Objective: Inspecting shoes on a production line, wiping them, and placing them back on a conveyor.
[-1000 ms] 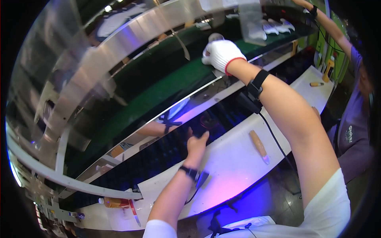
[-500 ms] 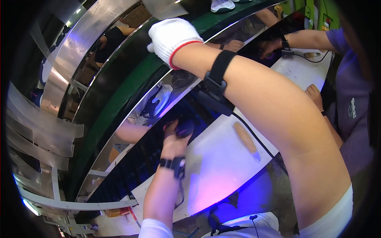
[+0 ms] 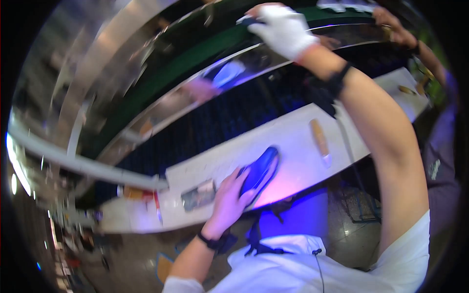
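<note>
Across the upper left of the frame sweeps a broad metal band [image 3: 115, 36], smeared by blur, with a green belt [image 3: 205, 46] running under it toward the top right. Below, the white bench [image 3: 288, 127] slants from the lower left up to the right, lit pink and violet near its middle edge. A co-worker in a purple-grey shirt [image 3: 439, 163] is at the far right.

My left hand [image 3: 229, 200], bare, at lower centre, is closed around the lower end of a dark shoe [image 3: 261, 168]. The shoe leads away from my palm toward the upper right, its long axis on that same diagonal, with my thumb along its lower side. It appears over the bench; I can't tell whether it touches. My right hand [image 3: 286, 29], in a white glove, is well apart at top centre, over the belt; a dark thing [image 3: 250, 20] shows at its fingertips, too blurred to tell whether I grip it.

Smaller things lie on the bench: a grey block [image 3: 198, 196] left of my left hand, a wooden-handled knife [image 3: 318, 136] right of the shoe, and a red-handled knife [image 3: 157, 205] farther left.
</note>
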The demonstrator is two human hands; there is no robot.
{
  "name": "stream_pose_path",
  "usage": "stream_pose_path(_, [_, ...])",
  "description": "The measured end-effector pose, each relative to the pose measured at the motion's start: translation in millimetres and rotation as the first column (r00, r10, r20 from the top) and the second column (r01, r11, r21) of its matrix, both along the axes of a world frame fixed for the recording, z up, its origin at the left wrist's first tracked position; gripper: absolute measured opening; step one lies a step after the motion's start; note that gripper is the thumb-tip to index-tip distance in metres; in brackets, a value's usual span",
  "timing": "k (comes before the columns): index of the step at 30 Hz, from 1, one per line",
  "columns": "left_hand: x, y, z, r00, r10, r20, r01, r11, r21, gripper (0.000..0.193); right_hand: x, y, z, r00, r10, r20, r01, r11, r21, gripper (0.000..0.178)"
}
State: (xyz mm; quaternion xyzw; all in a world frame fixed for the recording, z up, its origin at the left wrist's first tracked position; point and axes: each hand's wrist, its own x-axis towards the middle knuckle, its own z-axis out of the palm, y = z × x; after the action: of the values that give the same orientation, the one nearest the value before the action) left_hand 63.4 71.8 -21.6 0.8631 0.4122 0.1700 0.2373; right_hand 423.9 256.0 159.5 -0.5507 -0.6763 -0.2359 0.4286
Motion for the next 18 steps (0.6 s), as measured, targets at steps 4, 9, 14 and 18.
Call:
stream_pose_path(4, [5, 6, -1, 0.991, 0.058, -0.124, -0.023, 0.965, 0.263, 0.058, -59, -135, -26, 0.823, 0.553, -0.132, -0.555, 0.831, 0.019, 0.039])
stream_pose_path(9, [73, 43, 18, 0.99, -0.021, -0.139, 0.017, 0.999, -0.032, 0.043, -49, -268, -95, 0.76, 0.327, -0.563, -0.335, 0.938, 0.092, 0.029])
stream_pose_path(14, [73, 49, -2, 0.997, 0.009, -0.081, -0.021, 0.99, -0.14, 0.042, -61, -294, -150, 0.636, -0.036, -0.771, -0.302, 0.907, -0.292, 0.025])
stream_pose_path(18, [38, 10, 15, 0.804, -0.098, 0.587, -0.05, 0.972, 0.231, 0.049, -72, -312, -186, 0.362, 0.17, -0.916, -0.446, 0.895, -0.011, 0.04])
